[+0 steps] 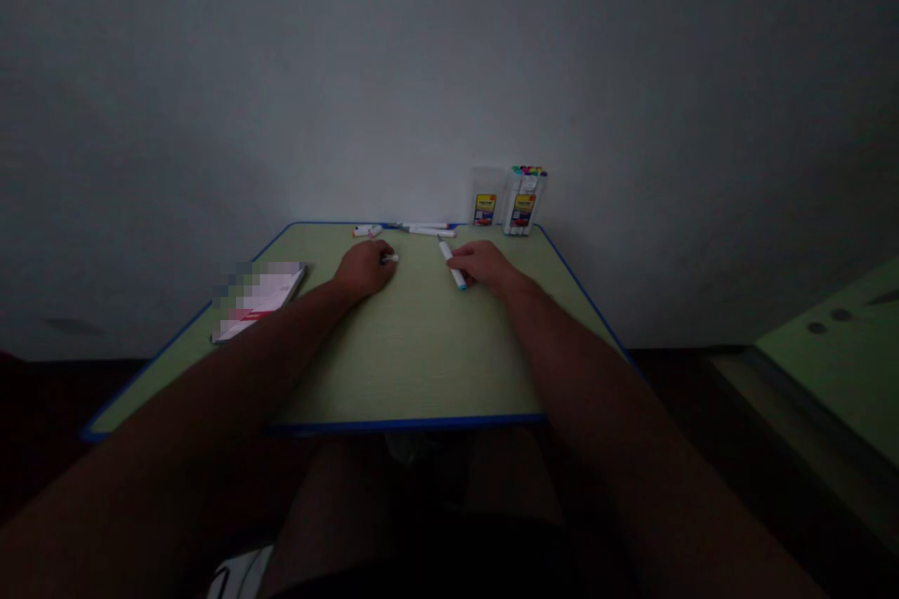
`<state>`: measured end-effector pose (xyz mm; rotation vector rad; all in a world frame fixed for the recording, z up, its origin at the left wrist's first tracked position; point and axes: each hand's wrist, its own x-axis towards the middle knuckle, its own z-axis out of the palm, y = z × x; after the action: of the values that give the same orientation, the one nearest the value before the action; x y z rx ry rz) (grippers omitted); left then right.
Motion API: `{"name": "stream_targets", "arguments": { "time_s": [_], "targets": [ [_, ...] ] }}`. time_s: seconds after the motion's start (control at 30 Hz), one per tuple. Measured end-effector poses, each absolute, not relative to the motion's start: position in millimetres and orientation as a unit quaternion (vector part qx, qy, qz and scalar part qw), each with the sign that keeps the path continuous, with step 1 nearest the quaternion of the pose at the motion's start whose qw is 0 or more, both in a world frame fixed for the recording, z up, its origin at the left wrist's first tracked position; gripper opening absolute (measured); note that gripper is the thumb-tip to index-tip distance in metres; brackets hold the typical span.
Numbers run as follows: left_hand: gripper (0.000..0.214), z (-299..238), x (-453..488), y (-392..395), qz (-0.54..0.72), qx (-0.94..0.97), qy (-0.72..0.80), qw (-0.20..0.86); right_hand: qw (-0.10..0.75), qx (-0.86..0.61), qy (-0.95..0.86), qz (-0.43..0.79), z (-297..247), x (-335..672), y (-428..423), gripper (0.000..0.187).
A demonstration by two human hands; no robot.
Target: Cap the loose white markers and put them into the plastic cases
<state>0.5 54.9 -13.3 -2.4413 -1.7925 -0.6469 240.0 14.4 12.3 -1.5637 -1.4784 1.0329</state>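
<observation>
My right hand (pixel 481 264) is closed around a white marker (pixel 453 266) with a blue end. Its bare dark tip points away from me, toward the wall. My left hand (pixel 365 268) rests closed on the table, and a small white marker cap (pixel 393 258) pokes out between its fingers. The two hands are apart. Behind them, white markers (pixel 432 231) lie at the table's far edge, at least one with its dark tip showing. Loose caps (pixel 366 231) lie to the left of those markers.
A marker case (pixel 523 206) filled with several colored markers stands at the back right. Beside it is a clear case (pixel 486 201) with a yellow label. A book or pad (pixel 259 304) lies at the left of the blue-edged table (pixel 414 365). The wall is directly behind.
</observation>
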Motion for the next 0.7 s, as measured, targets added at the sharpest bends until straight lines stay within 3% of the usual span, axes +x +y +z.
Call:
{"name": "stream_targets", "arguments": {
  "time_s": [0.33,0.7],
  "targets": [
    [0.026,-6,13,17,-0.329,-0.781,-0.531,-0.014,0.38,-0.598,-0.575,0.41,10,237,15,0.004],
    [0.026,-1,18,-2,-0.378,-0.77,-0.514,-0.017,0.391,-0.59,-0.578,0.406,12,233,8,0.004]
  ]
}}
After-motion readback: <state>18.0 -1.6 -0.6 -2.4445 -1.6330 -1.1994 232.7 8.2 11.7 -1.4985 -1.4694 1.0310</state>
